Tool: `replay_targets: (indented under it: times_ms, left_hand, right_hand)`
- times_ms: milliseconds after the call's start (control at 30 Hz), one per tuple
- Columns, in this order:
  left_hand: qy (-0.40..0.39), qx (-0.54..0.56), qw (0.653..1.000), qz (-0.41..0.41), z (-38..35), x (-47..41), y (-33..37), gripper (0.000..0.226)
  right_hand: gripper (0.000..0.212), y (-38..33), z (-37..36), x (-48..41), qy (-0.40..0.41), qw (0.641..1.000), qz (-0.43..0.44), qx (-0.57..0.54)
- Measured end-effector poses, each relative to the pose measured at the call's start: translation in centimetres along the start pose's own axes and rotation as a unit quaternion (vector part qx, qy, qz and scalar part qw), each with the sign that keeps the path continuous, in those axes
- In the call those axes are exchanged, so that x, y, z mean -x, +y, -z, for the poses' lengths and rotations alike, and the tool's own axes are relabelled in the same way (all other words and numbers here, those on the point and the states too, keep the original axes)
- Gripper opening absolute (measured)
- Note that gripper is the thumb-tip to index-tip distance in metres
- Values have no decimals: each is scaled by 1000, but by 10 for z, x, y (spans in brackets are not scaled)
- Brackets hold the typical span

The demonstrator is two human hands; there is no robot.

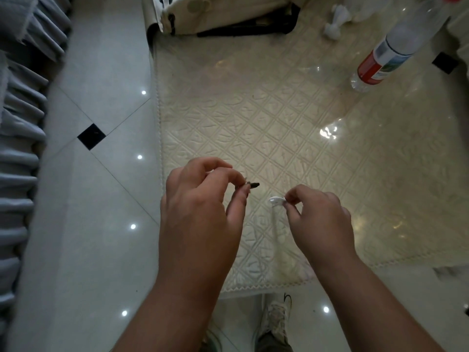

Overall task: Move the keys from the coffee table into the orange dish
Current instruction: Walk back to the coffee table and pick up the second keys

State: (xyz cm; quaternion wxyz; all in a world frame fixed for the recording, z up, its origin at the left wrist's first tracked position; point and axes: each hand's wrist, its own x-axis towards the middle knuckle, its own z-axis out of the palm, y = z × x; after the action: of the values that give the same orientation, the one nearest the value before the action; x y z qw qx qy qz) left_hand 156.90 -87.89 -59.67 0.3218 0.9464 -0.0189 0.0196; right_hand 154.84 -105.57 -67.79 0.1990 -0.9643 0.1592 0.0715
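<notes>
My left hand [200, 207] pinches a small dark-headed key [252, 185] between thumb and fingers, just above the near left part of the coffee table [291, 123]. My right hand [319, 214] pinches a small white piece [276, 200] at its fingertips; I cannot tell whether it is a key tag or something else. The two hands are a short gap apart over the cream embossed table cover. No orange dish is in view.
A clear bottle with a red and white label [385, 54] stands at the far right. A cream bag with black trim [220, 16] lies at the table's far edge, white bits [335, 24] beside it. Grey sofa frills [20, 123] line the left, glossy floor tiles between.
</notes>
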Motion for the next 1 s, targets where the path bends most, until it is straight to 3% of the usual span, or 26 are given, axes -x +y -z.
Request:
replay_targets:
  times_ms: [200,400,733,1000]
  left_hand:
    - [9,-8,1000,-13,44,-1,27,11]
    - [33,-7,999,-20,116,-11,69,11]
    - [63,-10,994,-85,268,-24,178,13]
    - [112,0,986,-121,398,-29,262,10]
  right_hand:
    - [6,-32,45,6,35,998,10,-58]
    - [5,-70,123,23,14,995,43,-87]
    - [14,-150,310,60,31,976,87,-196]
    - [18,-202,468,87,64,932,178,-309]
